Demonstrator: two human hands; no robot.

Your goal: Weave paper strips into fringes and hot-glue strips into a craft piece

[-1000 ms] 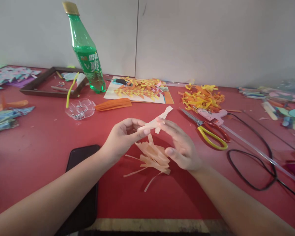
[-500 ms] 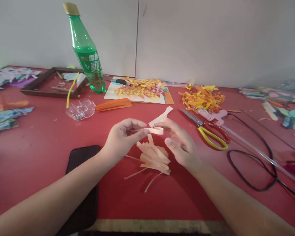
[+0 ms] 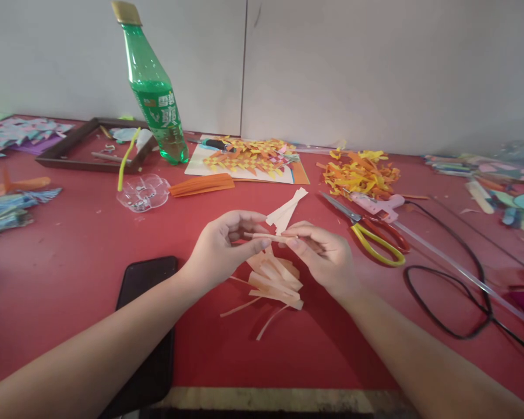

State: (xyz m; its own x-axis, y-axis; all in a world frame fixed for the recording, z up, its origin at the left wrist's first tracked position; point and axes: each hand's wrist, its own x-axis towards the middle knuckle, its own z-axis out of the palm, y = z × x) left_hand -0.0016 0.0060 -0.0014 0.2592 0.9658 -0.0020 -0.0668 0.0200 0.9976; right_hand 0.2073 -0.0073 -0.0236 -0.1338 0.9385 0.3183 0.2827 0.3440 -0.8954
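Fingers of the right hand [image 3: 321, 253] are now meeting the thumb on the near end of a narrow strip of pale peach paper [image 3: 268, 235], which half a second ago was curling in a loop with that thumb standing apart. The left hand [image 3: 227, 247] is keeping its place, its grip closing on the strip's other part between thumb and forefinger. Both grips are pinching narrowly, and the strip is stretching nearly level between them, above the red bench [image 3: 327, 355].

Taking the strip as the clock's centre and the wall as twelve, a loose heap of peach paper strips [image 3: 276, 282] is lying at six, just below the hands. More peach strips, crossed in a fan [image 3: 287, 210], are resting at one. Scissors with one yellow and one red handle [image 3: 356, 219] are lying between two and three, near a pink glue gun [image 3: 382, 206]. At eight, a flat black phone [image 3: 151, 279] is sitting partly beneath the left forearm. Toward ten, a bundle of orange strips [image 3: 203, 185] is lying. Beyond it, a green plastic bottle with a gold cap [image 3: 157, 110] is standing.
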